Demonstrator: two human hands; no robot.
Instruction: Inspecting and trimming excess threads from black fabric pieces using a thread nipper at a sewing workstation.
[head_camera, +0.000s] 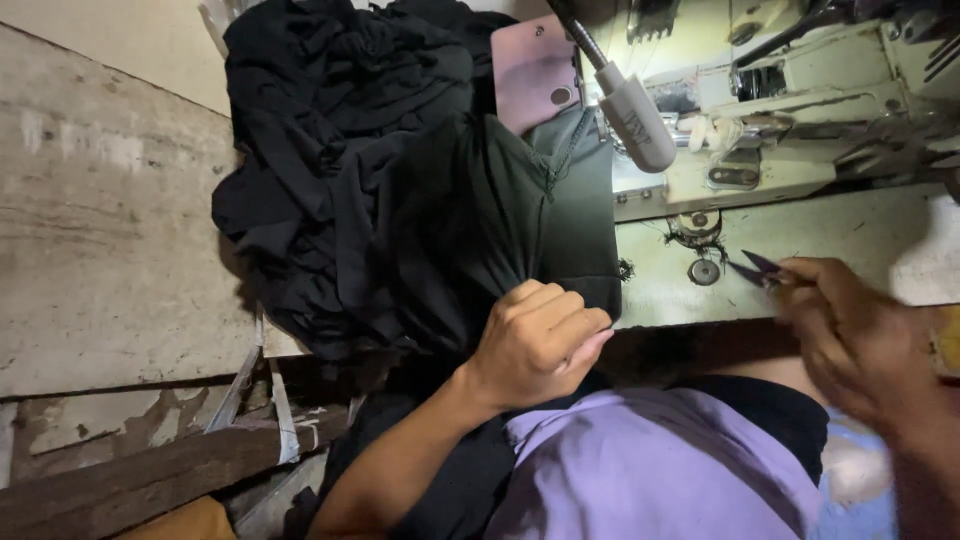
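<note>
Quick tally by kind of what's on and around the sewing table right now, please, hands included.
Hands: 2, left hand gripping the black fabric, right hand holding the thread snips
Black fabric piles: 1
Thread snips: 1
Pink phones: 1
Gooseneck lamps: 1
Sewing machines: 1
Total: 7

Dim scene; lamp lights machine bed, black fabric lost in shadow, right hand motion-blurred.

Black cloth, pink phone, purple snips, lilac garment, cream sewing machine.
</note>
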